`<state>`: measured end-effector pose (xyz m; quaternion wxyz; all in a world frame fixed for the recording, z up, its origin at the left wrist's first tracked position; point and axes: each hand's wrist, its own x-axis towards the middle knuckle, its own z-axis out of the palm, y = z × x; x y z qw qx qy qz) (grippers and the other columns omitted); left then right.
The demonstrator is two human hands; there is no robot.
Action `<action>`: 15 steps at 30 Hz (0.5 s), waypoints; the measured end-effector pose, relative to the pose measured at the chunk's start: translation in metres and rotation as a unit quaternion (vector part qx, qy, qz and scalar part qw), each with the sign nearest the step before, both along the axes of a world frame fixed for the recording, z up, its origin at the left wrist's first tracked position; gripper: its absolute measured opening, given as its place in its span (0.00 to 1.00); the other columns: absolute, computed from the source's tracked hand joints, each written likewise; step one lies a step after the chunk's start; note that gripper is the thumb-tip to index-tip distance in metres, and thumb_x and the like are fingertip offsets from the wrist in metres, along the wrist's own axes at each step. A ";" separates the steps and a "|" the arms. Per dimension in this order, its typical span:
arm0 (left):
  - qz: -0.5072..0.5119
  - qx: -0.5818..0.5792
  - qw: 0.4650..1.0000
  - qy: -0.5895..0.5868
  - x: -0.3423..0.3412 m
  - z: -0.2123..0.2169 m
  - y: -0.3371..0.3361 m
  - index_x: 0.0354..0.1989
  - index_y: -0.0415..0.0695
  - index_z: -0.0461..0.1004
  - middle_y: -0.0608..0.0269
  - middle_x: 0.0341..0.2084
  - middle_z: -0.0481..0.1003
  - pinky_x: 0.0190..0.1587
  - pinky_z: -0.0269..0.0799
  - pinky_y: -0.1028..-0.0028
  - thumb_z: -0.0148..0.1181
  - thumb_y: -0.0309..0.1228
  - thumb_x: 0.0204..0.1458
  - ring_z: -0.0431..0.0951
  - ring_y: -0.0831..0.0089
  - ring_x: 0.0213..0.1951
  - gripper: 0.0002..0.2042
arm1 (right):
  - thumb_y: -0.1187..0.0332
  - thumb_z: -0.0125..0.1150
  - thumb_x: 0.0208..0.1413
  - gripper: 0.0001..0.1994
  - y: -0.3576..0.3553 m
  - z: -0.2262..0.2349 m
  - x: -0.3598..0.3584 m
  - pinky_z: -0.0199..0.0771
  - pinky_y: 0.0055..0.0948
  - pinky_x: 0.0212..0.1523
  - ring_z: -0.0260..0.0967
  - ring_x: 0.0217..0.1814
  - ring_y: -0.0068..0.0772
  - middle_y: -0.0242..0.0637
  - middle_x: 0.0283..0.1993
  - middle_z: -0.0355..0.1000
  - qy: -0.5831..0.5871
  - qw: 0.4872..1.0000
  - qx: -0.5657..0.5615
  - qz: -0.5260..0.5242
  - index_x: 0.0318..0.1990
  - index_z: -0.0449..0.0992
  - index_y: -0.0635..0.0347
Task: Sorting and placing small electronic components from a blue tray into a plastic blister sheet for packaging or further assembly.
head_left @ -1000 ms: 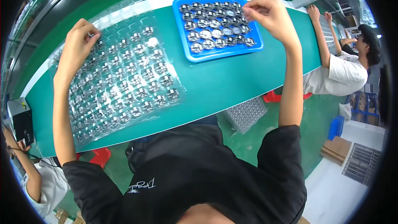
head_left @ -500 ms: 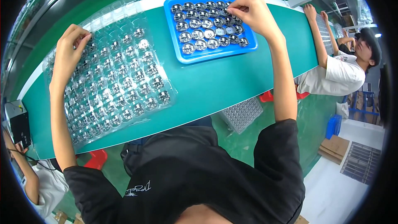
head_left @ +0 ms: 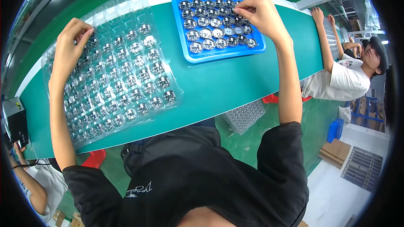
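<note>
A clear plastic blister tray (head_left: 126,4) lies on the green belt at my left, most of its pockets holding small round silvery parts (head_left: 156,68). My left hand (head_left: 69,50) rests on the tray's left side, fingers curled and pinched over one pocket. A blue tray (head_left: 227,54) to the right holds rows of the same round parts. My right hand (head_left: 261,14) hovers over its far right corner, fingertips pinched on a part there. Whether either hand has lifted a part is hidden by the fingers.
The green conveyor belt (head_left: 235,84) runs left to right. Another person (head_left: 349,80) works at the belt on the right. A black device (head_left: 17,122) sits at the left end, beside a second person's arm (head_left: 25,180). A grey tray (head_left: 244,115) lies below the belt.
The view shifted, so both trays sit lower and more to the left. My right hand has stayed over the blue tray's far right corner, and my left hand stays on the clear tray's left side.
</note>
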<state>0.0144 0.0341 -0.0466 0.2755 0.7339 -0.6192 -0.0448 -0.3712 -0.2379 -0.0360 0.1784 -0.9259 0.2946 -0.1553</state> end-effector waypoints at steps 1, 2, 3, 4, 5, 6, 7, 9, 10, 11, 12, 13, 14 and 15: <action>0.000 0.001 1.000 0.002 0.000 0.000 0.000 0.36 0.32 0.75 0.60 0.29 0.70 0.35 0.67 0.74 0.61 0.25 0.58 0.68 0.73 0.28 0.07 | 0.71 0.67 0.56 0.09 0.000 0.000 0.001 0.79 0.29 0.42 0.80 0.36 0.33 0.45 0.34 0.81 0.006 1.000 0.000 -0.002 0.39 0.83 0.69; 0.000 0.001 1.000 0.002 0.000 0.000 -0.001 0.36 0.32 0.75 0.60 0.29 0.70 0.35 0.67 0.74 0.61 0.25 0.58 0.68 0.73 0.28 0.07 | 0.71 0.67 0.57 0.09 0.000 0.000 0.001 0.79 0.29 0.42 0.80 0.36 0.33 0.45 0.34 0.81 0.011 1.000 0.001 -0.004 0.39 0.83 0.69; 0.000 0.002 1.000 0.000 0.000 0.000 0.000 0.36 0.32 0.75 0.60 0.30 0.70 0.35 0.67 0.74 0.61 0.25 0.58 0.68 0.73 0.28 0.07 | 0.71 0.67 0.57 0.09 0.001 0.000 0.002 0.79 0.29 0.42 0.80 0.36 0.33 0.45 0.34 0.81 0.010 1.000 0.001 -0.004 0.39 0.83 0.69; 0.001 0.003 1.000 -0.002 0.000 0.001 0.000 0.36 0.32 0.75 0.60 0.30 0.70 0.35 0.67 0.74 0.61 0.25 0.58 0.68 0.73 0.28 0.07 | 0.71 0.67 0.56 0.09 0.001 0.000 0.002 0.79 0.29 0.42 0.80 0.36 0.33 0.45 0.34 0.81 0.013 1.000 -0.001 -0.003 0.39 0.83 0.69; 0.001 0.003 1.000 -0.004 0.001 0.002 0.000 0.36 0.32 0.75 0.60 0.30 0.70 0.35 0.67 0.74 0.61 0.25 0.58 0.68 0.73 0.28 0.07 | 0.71 0.67 0.56 0.09 0.002 0.001 0.003 0.79 0.29 0.42 0.79 0.36 0.33 0.45 0.34 0.81 0.017 1.000 -0.003 -0.002 0.39 0.83 0.69; 0.005 0.004 1.000 -0.003 0.002 0.003 0.001 0.36 0.32 0.75 0.61 0.31 0.71 0.36 0.67 0.75 0.61 0.24 0.58 0.69 0.74 0.29 0.06 | 0.71 0.67 0.56 0.09 0.001 0.000 0.003 0.79 0.29 0.42 0.79 0.36 0.33 0.45 0.34 0.81 0.015 1.000 -0.003 -0.002 0.39 0.83 0.69; 0.009 0.006 1.000 -0.003 0.002 0.005 0.001 0.36 0.32 0.75 0.62 0.32 0.71 0.37 0.68 0.77 0.60 0.24 0.59 0.71 0.76 0.31 0.05 | 0.71 0.67 0.56 0.09 0.000 -0.001 0.003 0.79 0.30 0.42 0.79 0.36 0.33 0.45 0.34 0.81 0.008 1.000 -0.007 0.005 0.39 0.83 0.69; 0.009 -0.009 1.000 -0.006 0.003 0.011 0.002 0.36 0.33 0.75 0.61 0.32 0.73 0.37 0.69 0.76 0.61 0.24 0.58 0.72 0.75 0.31 0.06 | 0.71 0.67 0.56 0.09 0.000 -0.004 0.002 0.79 0.30 0.41 0.79 0.35 0.34 0.44 0.34 0.80 -0.001 1.000 -0.011 0.011 0.38 0.83 0.69; 0.009 -0.024 1.000 -0.007 0.004 0.014 0.002 0.36 0.33 0.76 0.61 0.33 0.74 0.36 0.69 0.75 0.61 0.25 0.58 0.73 0.75 0.31 0.06 | 0.71 0.67 0.55 0.08 0.000 -0.005 0.002 0.78 0.31 0.41 0.79 0.35 0.35 0.44 0.33 0.80 -0.006 1.000 -0.020 0.018 0.38 0.83 0.68; 0.008 -0.024 1.000 -0.009 0.002 0.018 0.001 0.36 0.33 0.76 0.61 0.33 0.74 0.36 0.69 0.75 0.61 0.25 0.58 0.73 0.75 0.31 0.06 | 0.72 0.67 0.54 0.07 0.000 -0.006 0.001 0.78 0.31 0.40 0.78 0.35 0.36 0.43 0.33 0.79 -0.012 0.999 -0.029 0.024 0.37 0.83 0.68; 0.008 -0.034 0.999 -0.004 0.000 0.022 0.001 0.36 0.34 0.77 0.61 0.33 0.75 0.36 0.69 0.76 0.62 0.25 0.58 0.74 0.75 0.32 0.05 | 0.72 0.67 0.54 0.07 0.000 -0.006 0.001 0.78 0.31 0.40 0.78 0.35 0.36 0.43 0.33 0.79 -0.014 0.999 -0.029 0.023 0.37 0.83 0.68; 0.007 -0.045 0.999 0.001 -0.004 0.026 -0.001 0.36 0.34 0.77 0.62 0.33 0.75 0.37 0.69 0.76 0.62 0.25 0.58 0.74 0.75 0.32 0.05 | 0.72 0.67 0.53 0.07 0.001 -0.006 0.001 0.77 0.32 0.39 0.77 0.34 0.37 0.43 0.33 0.79 -0.015 0.998 -0.045 0.030 0.36 0.83 0.67; 0.005 -0.045 0.999 -0.001 -0.009 0.030 -0.004 0.36 0.34 0.77 0.62 0.33 0.75 0.37 0.69 0.76 0.62 0.25 0.58 0.74 0.75 0.32 0.05 | 0.73 0.67 0.52 0.06 0.001 -0.007 0.000 0.76 0.33 0.39 0.76 0.34 0.38 0.42 0.32 0.78 -0.015 0.997 -0.062 0.036 0.36 0.83 0.66; -0.018 -0.065 0.998 0.000 -0.018 0.035 -0.008 0.36 0.34 0.78 0.62 0.33 0.76 0.36 0.69 0.77 0.62 0.25 0.57 0.74 0.75 0.32 0.05 | 0.73 0.67 0.52 0.06 0.001 -0.007 0.000 0.76 0.33 0.39 0.76 0.34 0.38 0.42 0.32 0.78 -0.019 0.997 -0.062 0.035 0.36 0.83 0.66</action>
